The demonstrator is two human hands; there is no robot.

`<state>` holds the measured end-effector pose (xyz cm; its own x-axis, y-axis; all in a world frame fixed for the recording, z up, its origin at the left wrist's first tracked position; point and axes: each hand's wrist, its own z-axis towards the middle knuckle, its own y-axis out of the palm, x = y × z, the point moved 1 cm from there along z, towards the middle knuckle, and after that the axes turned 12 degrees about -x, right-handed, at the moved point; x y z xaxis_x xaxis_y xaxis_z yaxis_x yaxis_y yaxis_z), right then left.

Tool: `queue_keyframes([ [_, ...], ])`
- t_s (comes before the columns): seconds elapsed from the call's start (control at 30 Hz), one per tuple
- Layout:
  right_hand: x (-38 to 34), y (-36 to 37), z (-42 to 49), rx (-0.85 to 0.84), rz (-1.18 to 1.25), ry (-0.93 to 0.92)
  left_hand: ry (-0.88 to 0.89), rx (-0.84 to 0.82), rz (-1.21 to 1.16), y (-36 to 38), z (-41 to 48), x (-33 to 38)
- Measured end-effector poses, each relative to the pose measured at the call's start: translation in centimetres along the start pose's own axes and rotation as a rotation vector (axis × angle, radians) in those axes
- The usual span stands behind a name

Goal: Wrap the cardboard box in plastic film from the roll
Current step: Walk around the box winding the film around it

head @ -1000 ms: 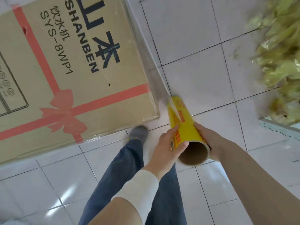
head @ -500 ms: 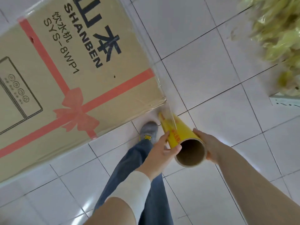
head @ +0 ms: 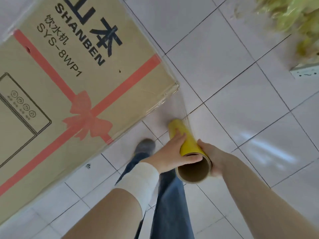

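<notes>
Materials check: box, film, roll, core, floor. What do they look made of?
box: brown cardboard, matte, printed; crumpled corner.
film: thin clear plastic, glossy; see-through, stretch lines.
roll: wound film looks yellow, smooth.
core: likely cardboard, dull brown inside.
floor: probably glazed ceramic tile; grout lines, glare.

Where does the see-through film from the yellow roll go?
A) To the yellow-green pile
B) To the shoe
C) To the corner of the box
C: the film stretches tight from the roll up to the near corner of the box.
</notes>
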<state>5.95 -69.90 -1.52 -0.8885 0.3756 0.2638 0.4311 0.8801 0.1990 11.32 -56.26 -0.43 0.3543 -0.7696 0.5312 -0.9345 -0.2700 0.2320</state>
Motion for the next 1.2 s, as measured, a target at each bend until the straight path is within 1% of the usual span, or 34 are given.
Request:
queue_keyframes([
  [0.07,0.7,0.6,0.6,-0.025,0.087,-0.025,-0.023,0.048,0.029,-0.7,-1.0,-1.8],
  [0.1,1.0,0.8,0.8,-0.04,0.085,-0.041,-0.009,0.073,0.004,-1.0,-1.8,-2.6],
  [0.17,1.6,1.6,1.1,-0.072,0.049,-0.059,0.03,0.103,-0.077,-0.6,-3.4,-3.7],
  [0.23,2.8,2.2,1.9,-0.065,0.013,-0.092,0.054,0.164,-0.198,0.6,-4.4,-4.5],
  [0.3,4.3,2.9,2.3,-0.09,0.059,-0.101,0.085,0.238,-0.303,2.1,-4.9,-5.6],
  [0.4,6.2,3.2,3.7,-0.117,0.174,-0.115,0.107,0.291,-0.402,4.3,-5.9,-6.7],
  [0.43,6.7,3.3,4.0,-0.109,0.19,-0.12,0.11,0.322,-0.435,5.1,-6.3,-7.1],
  [0.5,7.1,3.9,3.9,-0.16,0.19,-0.16,0.115,0.386,-0.487,6.4,-6.8,-7.7],
  [0.53,7.4,4.0,4.3,-0.164,0.156,-0.173,0.103,0.392,-0.504,6.8,-7.1,-7.9],
  [0.63,8.7,4.9,4.6,-0.123,0.028,-0.169,0.013,0.324,-0.474,7.1,-8.2,-9.6],
  [0.7,9.1,5.9,4.5,-0.101,-0.072,-0.177,0.007,0.249,-0.353,5.8,-9.1,-9.8],
  [0.8,8.9,7.3,5.0,-0.063,-0.165,-0.171,0.036,0.069,-0.115,2.8,-9.0,-9.4],
  [0.83,8.9,7.6,5.2,-0.05,-0.16,-0.186,0.035,0.026,-0.018,1.9,-8.6,-9.5],
  [0.9,9.5,7.7,6.4,-0.008,-0.074,-0.2,0.036,0.024,0.109,0.8,-8.3,-10.4],
  [0.93,10.1,7.9,6.9,0.008,-0.033,-0.213,0.044,0.047,0.115,0.6,-8.6,-11.3],
  [1.0,11.7,8.4,7.6,0.024,0.011,-0.232,0.078,0.123,0.031,1.0,-9.7,-13.1],
  [1.03,12.5,8.9,8.0,0.009,0.025,-0.232,0.093,0.165,-0.028,1.5,-10.4,-14.0],
  [1.1,13.6,10.3,8.5,-0.06,0.128,-0.213,0.118,0.235,-0.139,2.6,-11.5,-15.4],
  [1.17,14.1,11.6,9.1,-0.086,0.133,-0.201,0.11,0.274,-0.238,3.9,-12.4,-16.7],
  [1.2,14.3,11.9,9.6,-0.08,0.075,-0.199,0.095,0.28,-0.275,4.6,-12.8,-17.3],
])
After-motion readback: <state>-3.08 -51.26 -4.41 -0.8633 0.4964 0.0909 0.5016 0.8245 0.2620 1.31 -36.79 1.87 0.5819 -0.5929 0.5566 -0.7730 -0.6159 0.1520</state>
